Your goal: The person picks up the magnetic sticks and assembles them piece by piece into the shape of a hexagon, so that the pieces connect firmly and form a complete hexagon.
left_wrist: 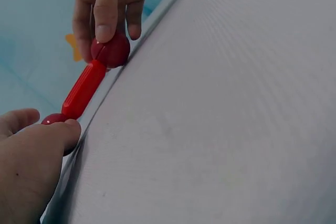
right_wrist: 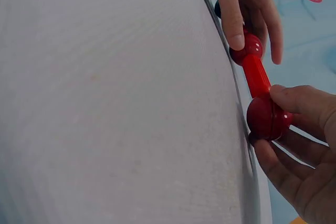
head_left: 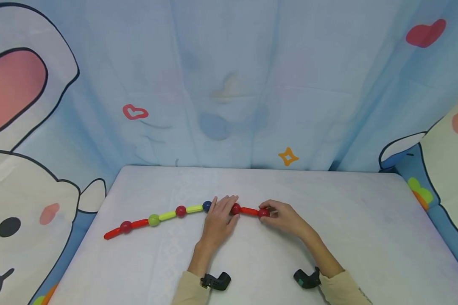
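A chain of coloured balls and rods lies across the white table. At its right end, my right hand (head_left: 286,218) pinches a red ball (right_wrist: 265,117) between thumb and fingers. A red rod (head_left: 249,211) joins this to another red ball (head_left: 235,208). My left hand (head_left: 216,224) lies over the chain, its thumb and fingers on either side of that second ball. Part of the chain is hidden under the left hand. To its left a dark blue ball (head_left: 207,206) shows, followed by yellow rods (head_left: 194,209), a red ball (head_left: 181,211), a green ball (head_left: 154,220) and red pieces (head_left: 126,227).
The white table (head_left: 351,237) ends at a back edge just beyond the chain. A light blue printed curtain (head_left: 229,51) hangs behind it and at both sides. Each wrist wears a black camera (head_left: 216,281).
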`<control>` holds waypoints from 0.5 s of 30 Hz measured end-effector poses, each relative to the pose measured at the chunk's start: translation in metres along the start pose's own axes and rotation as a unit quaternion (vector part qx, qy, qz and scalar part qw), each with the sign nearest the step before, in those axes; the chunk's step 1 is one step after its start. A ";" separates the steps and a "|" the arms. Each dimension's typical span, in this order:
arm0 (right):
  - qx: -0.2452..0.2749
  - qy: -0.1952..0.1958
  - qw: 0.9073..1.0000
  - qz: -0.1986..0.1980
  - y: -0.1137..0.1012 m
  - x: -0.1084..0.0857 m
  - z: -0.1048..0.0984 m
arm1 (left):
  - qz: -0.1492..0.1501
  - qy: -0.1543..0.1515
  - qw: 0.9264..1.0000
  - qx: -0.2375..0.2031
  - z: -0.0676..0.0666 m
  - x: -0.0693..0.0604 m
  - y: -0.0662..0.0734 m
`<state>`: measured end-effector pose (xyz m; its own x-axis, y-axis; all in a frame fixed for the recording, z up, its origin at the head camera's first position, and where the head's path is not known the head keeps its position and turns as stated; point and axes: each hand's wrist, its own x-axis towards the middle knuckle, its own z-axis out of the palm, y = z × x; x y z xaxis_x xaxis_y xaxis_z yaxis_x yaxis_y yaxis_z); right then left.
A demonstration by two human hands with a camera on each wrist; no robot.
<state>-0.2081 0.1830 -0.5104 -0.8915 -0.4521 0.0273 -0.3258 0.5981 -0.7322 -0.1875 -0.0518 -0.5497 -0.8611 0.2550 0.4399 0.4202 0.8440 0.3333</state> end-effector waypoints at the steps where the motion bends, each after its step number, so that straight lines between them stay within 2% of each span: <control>1: -0.002 -0.001 1.000 0.003 0.000 0.000 0.000 | 0.000 -0.007 1.000 0.004 -0.001 0.000 0.001; 5: -0.013 -0.004 1.000 0.011 0.001 0.000 0.000 | 0.005 -0.031 0.999 0.005 -0.006 0.002 0.000; 8: -0.018 -0.006 0.999 0.026 0.001 0.001 0.000 | -0.001 -0.052 0.999 0.003 -0.014 0.004 -0.003; 12: -0.017 -0.012 0.999 0.042 -0.001 -0.001 -0.003 | -0.041 -0.090 0.995 0.014 -0.030 0.003 -0.015; 15: -0.016 -0.013 0.999 0.047 0.000 -0.003 -0.009 | -0.085 -0.126 0.988 0.020 -0.043 0.001 -0.029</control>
<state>-0.2082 0.1904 -0.5049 -0.9101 -0.4102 -0.0578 -0.2523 0.6595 -0.7081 -0.1881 -0.0967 -0.5229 -0.9645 0.2128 0.1566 0.2556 0.9016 0.3490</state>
